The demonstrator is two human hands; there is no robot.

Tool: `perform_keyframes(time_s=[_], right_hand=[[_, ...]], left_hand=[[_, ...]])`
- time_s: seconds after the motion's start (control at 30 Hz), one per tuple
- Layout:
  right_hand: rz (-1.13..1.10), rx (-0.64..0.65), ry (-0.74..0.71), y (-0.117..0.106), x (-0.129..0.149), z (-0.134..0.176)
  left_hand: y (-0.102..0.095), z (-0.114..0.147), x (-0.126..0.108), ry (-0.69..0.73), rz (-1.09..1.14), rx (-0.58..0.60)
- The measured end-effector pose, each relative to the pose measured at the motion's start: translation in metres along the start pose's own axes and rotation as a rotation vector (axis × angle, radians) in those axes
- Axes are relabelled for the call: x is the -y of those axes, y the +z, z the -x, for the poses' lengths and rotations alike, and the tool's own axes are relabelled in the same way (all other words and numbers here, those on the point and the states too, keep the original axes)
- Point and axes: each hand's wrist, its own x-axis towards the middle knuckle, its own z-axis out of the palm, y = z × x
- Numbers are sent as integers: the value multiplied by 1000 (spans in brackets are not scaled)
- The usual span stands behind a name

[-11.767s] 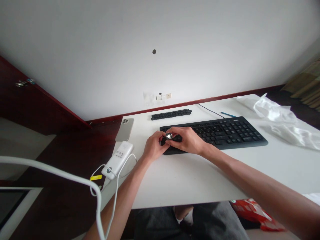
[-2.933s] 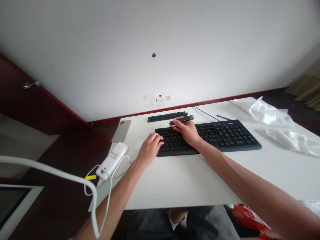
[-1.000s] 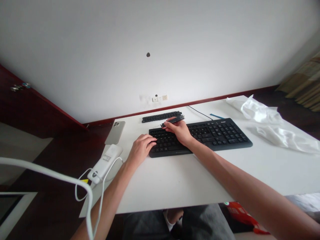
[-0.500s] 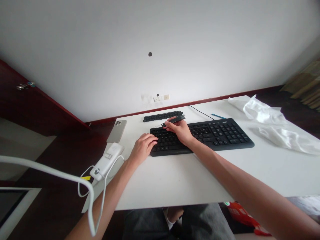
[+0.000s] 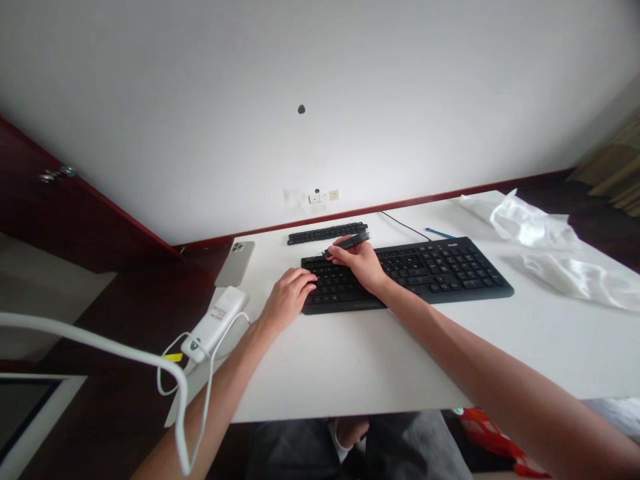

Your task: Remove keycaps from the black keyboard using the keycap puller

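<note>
A black keyboard (image 5: 450, 291) lies on the white table (image 5: 320, 373), and some key positions in its upper middle look bare. My left hand (image 5: 290, 291) rests at the keyboard's left end, its bent fingers and thumb holding that edge. Above the upper left keys, my right hand (image 5: 364, 265) is closed around a slim black brush (image 5: 353, 241). Its bristles point up to the right, and a thin tip at the other end points down left toward the top row. Behind the keyboard lies a strip of black keycaps (image 5: 325, 233).
A phone (image 5: 236, 263) and a white power bank (image 5: 215, 323) with a white cable (image 5: 207, 380) lie at the table's left edge. A blue stick-like tool (image 5: 440, 233) is behind the keyboard near its black cord (image 5: 405, 223). Crumpled white plastic (image 5: 530, 223) covers the right side.
The view has shifted very slightly. Both hands keep their places, the left at the keyboard's end and the right with the brush over the upper left keys.
</note>
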Motion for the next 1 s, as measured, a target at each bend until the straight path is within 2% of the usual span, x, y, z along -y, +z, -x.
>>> perform_keyframes(time_s=[0.23, 0.47, 0.6, 0.8, 0.87, 0.97, 1.0], right_hand=[[62, -5, -30, 2, 1, 2], [40, 7, -24, 1, 2, 2], [50, 20, -28, 0, 1, 2], [32, 11, -22, -1, -1, 2], [27, 11, -14, -1, -1, 1], [19, 15, -8, -2, -2, 1], [17, 16, -8, -2, -2, 0]], left_hand=[[5, 0, -6, -86, 9, -27], [5, -1, -4, -52, 15, -31], [5, -2, -5, -104, 20, -34], [-2, -4, -7, -146, 145, -45], [-9, -4, -9, -141, 151, -106], [-19, -2, -10, -127, 73, -260], [-20, -2, -10, -115, 46, -264]])
